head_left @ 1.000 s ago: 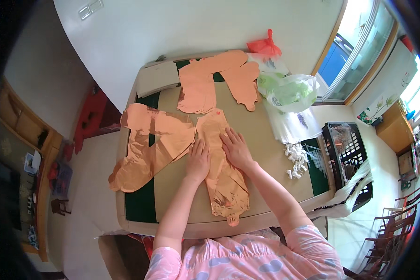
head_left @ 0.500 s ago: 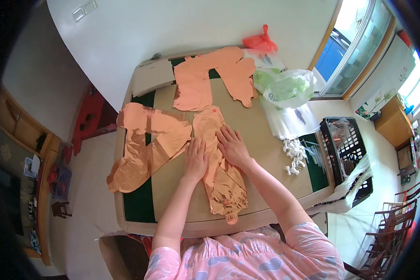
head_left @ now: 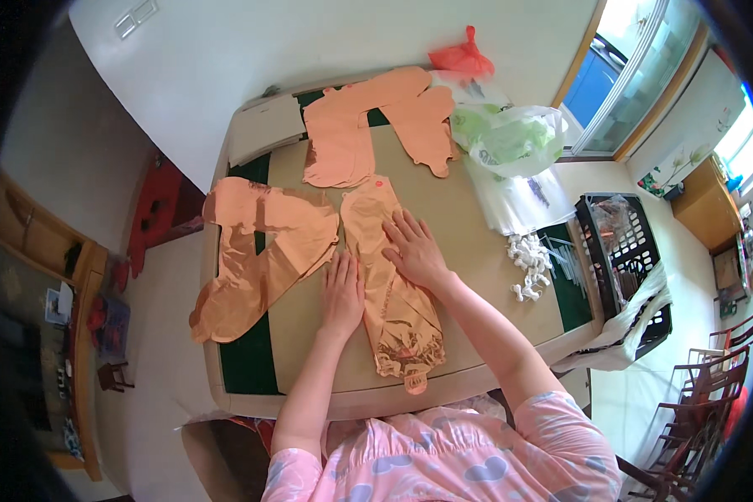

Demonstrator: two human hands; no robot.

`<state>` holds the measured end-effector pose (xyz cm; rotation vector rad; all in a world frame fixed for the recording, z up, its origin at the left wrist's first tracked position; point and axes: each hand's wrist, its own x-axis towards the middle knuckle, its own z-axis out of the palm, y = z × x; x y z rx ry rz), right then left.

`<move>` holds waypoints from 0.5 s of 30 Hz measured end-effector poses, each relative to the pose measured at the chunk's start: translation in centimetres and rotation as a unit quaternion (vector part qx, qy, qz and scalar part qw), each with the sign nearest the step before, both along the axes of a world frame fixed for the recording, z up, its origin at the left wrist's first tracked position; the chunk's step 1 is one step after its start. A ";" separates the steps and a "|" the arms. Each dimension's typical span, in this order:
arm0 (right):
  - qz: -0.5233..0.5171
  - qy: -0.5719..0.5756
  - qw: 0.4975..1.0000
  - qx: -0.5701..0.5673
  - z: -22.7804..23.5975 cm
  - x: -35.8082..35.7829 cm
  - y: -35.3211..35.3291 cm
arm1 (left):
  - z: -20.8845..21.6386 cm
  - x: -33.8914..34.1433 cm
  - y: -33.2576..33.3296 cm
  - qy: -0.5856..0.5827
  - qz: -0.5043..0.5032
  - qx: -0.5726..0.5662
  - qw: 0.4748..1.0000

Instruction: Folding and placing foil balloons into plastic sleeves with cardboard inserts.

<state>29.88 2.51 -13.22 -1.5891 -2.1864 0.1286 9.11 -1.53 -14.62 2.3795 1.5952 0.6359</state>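
Left hand (head_left: 341, 297) rests unclenched against copper-coloured foil (head_left: 404, 322), right hand (head_left: 416, 251) outspread upon it.

Free tan board (head_left: 484, 272) right of the hands (head_left: 414, 251), white bundles (head_left: 529, 258) beyond.

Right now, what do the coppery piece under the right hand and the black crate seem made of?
Coppery piece: probably thin, shiny foil film, from its creases and glints. Black crate: likely rigid plastic, finish unclear, from its slotted wall.
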 end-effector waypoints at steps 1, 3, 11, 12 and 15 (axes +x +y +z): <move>0.001 0.000 1.000 -0.001 0.0 0.0 0.0 | 0.0 0.1 0.0 0.000 -0.002 -0.001 1.000; 0.000 -0.006 1.000 0.003 -0.5 0.1 0.1 | -0.2 0.2 0.2 0.005 0.003 0.022 1.000; -0.003 -0.020 1.000 0.010 -0.5 0.2 0.2 | 0.1 0.1 3.0 0.039 -0.030 0.064 0.997; -0.003 -0.011 1.000 0.014 -0.5 0.1 0.2 | 0.0 0.2 3.1 0.045 -0.034 0.048 0.997; 0.003 0.002 1.000 0.025 0.3 -0.1 -0.3 | -0.3 0.3 3.0 0.038 -0.024 0.058 0.997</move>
